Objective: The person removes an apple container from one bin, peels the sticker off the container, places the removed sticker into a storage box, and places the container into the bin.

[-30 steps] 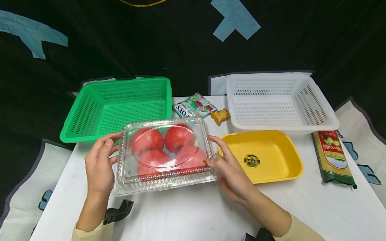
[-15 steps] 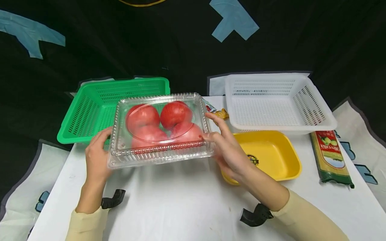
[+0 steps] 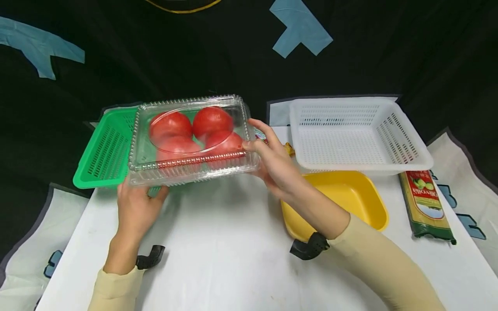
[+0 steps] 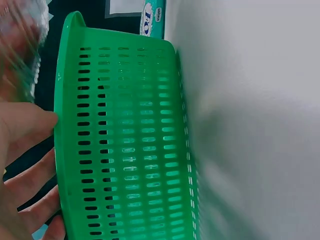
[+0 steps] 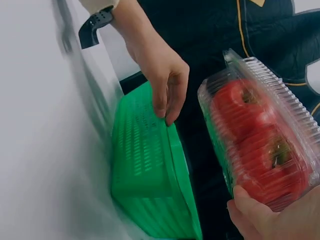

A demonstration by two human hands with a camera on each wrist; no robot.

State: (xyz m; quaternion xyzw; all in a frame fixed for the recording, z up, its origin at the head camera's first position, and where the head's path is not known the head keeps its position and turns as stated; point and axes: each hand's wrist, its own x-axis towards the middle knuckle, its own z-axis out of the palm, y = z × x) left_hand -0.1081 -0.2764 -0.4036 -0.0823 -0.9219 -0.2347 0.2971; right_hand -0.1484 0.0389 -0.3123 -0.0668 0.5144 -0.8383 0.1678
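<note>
My right hand (image 3: 274,162) grips the right end of a clear plastic clamshell box (image 3: 142,153) holding several red tomatoes (image 3: 212,123). Green stems show on the tomatoes (image 5: 280,152) in the right wrist view. The box hangs above the green basket (image 3: 105,160), slightly tilted, and hides much of it in the head view. At the basket's near rim is my left hand (image 3: 136,207). In the right wrist view, the thumb and fingers of my left hand (image 5: 162,75) pinch that rim, apart from the box. Its thumb presses the rim in the left wrist view.
A white basket (image 3: 338,142) stands at the back right, with a yellow tray (image 3: 354,198) before it. An Olivoila packet (image 3: 428,207) lies at the far right. A Fox's candy bag (image 4: 152,20) and a gold wrapper (image 3: 289,149) lie between the baskets, partly hidden.
The tomato box has moved away from me and a little left, over the green basket. My left hand has let go of the box and taken the basket's near rim.
</note>
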